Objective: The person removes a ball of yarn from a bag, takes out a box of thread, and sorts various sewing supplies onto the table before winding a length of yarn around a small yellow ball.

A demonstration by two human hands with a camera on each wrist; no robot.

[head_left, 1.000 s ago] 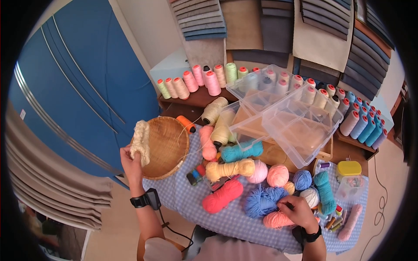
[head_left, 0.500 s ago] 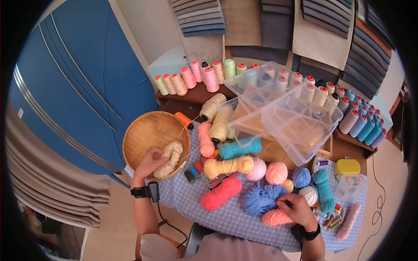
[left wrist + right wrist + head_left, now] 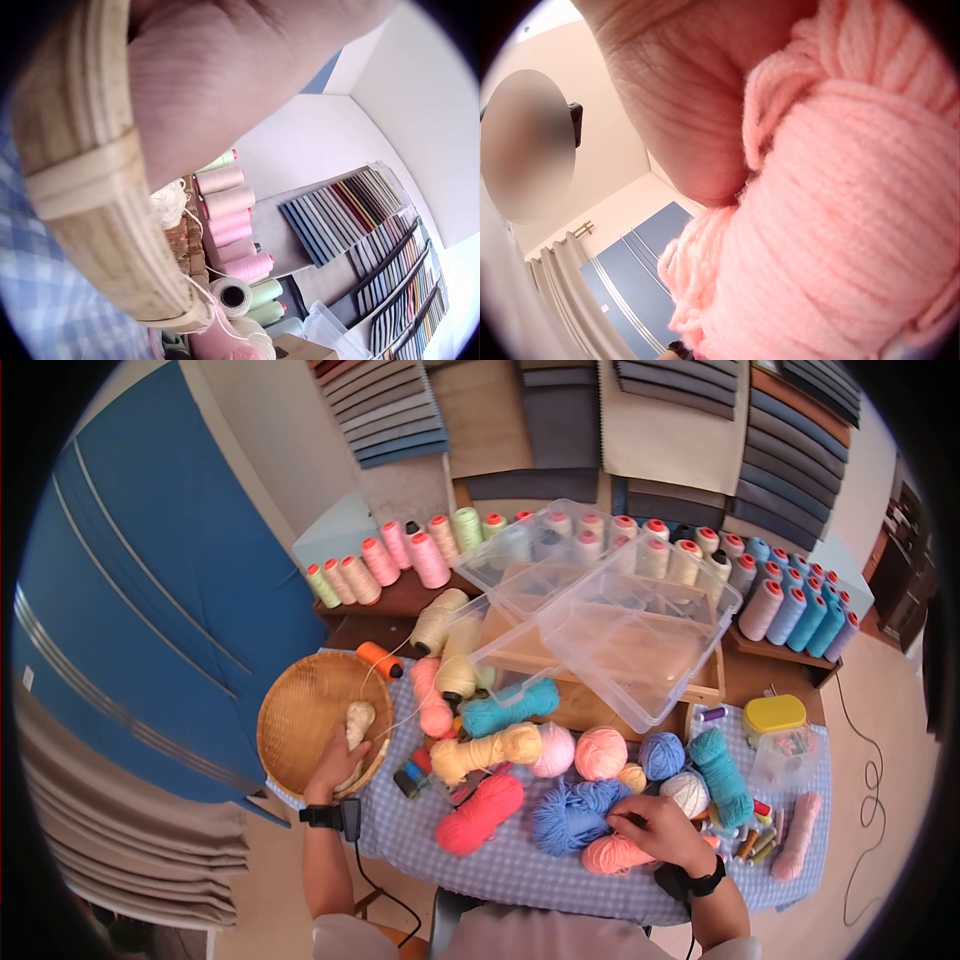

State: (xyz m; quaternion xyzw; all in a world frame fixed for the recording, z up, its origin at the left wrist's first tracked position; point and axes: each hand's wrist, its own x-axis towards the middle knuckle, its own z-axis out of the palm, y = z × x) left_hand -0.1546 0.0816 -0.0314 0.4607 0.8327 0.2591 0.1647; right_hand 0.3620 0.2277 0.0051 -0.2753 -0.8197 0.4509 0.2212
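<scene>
My left hand (image 3: 335, 762) is inside the round woven basket (image 3: 300, 710), gripping a cream yarn skein (image 3: 360, 718). Part of the skein is hidden behind the hand. In the left wrist view the palm (image 3: 217, 82) hangs over the thick basket rim (image 3: 97, 195), with cream yarn (image 3: 171, 204) just past it. My right hand (image 3: 660, 828) rests over a salmon-pink yarn skein (image 3: 612, 854), fingers loosely bent beside a blue yarn skein (image 3: 570, 818). The pink yarn (image 3: 840, 217) fills much of the right wrist view against the palm (image 3: 682, 97).
Yarn balls and skeins, including a red one (image 3: 478, 815) and a yellow one (image 3: 485, 753), crowd the checked cloth (image 3: 420, 870). Clear plastic organizer boxes (image 3: 640, 630) lie behind them. Thread cones (image 3: 430, 562) line the back shelf. An orange spool (image 3: 379, 659) lies by the basket.
My left hand has carried the cream skein from the basket's left edge across and down into the basket. The view has turned slightly. My right hand stays put among the yarn.
</scene>
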